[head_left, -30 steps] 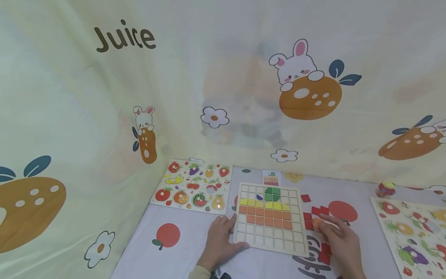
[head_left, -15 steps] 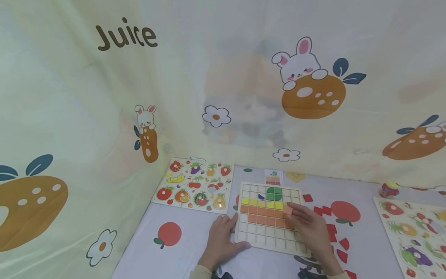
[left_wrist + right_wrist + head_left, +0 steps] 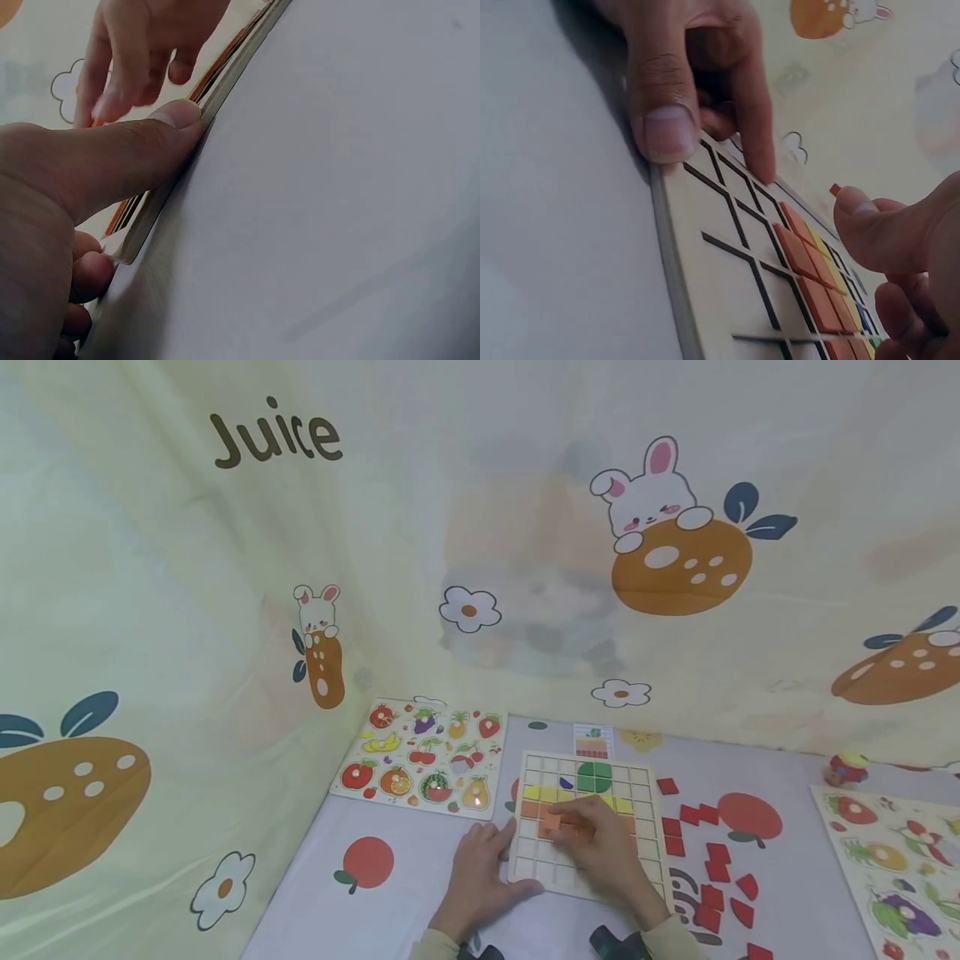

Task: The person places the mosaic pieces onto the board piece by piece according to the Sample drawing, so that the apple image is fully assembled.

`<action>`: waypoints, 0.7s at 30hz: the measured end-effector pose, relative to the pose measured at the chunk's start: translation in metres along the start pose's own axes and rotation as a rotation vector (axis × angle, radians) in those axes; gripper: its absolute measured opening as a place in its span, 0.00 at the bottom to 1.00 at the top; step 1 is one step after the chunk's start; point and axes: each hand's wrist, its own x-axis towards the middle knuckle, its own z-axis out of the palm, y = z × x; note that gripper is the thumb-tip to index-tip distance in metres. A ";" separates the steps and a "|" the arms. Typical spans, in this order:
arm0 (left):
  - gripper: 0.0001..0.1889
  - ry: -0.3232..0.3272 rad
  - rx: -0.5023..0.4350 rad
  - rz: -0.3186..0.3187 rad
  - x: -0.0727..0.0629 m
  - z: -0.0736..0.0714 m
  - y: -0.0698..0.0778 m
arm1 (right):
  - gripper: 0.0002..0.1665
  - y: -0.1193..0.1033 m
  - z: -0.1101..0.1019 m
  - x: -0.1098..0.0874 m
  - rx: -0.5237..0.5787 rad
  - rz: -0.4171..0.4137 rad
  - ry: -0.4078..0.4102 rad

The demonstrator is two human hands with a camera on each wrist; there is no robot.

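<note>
A pale wooden grid board (image 3: 647,793) lies on the table, partly filled with orange tiles (image 3: 529,810), yellow pieces (image 3: 531,792), green pieces (image 3: 594,775) and a small blue piece (image 3: 566,782). My left hand (image 3: 480,877) grips its near left corner, thumb on the near edge, fingers at the left side. Over the left part of the orange rows, my right hand (image 3: 600,852) pinches an orange tile (image 3: 835,190) between thumb and fingers; in the right wrist view it is held above the board. The right hand covers some middle cells in the head view.
Several red pieces (image 3: 717,852) lie scattered right of the board. A picture card (image 3: 592,742) lies behind it. Fruit puzzle boards stand at the left (image 3: 408,768) and right (image 3: 855,835), with a small toy figure (image 3: 847,768) near the right one. A printed curtain hangs behind.
My right hand has carried the orange tile from the loose pieces on the right, leftward across the board to the left end of the orange rows. My left hand has stayed at the corner.
</note>
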 end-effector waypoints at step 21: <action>0.50 -0.015 0.019 -0.009 0.002 -0.001 -0.001 | 0.22 -0.021 0.030 0.011 -0.199 0.008 -0.054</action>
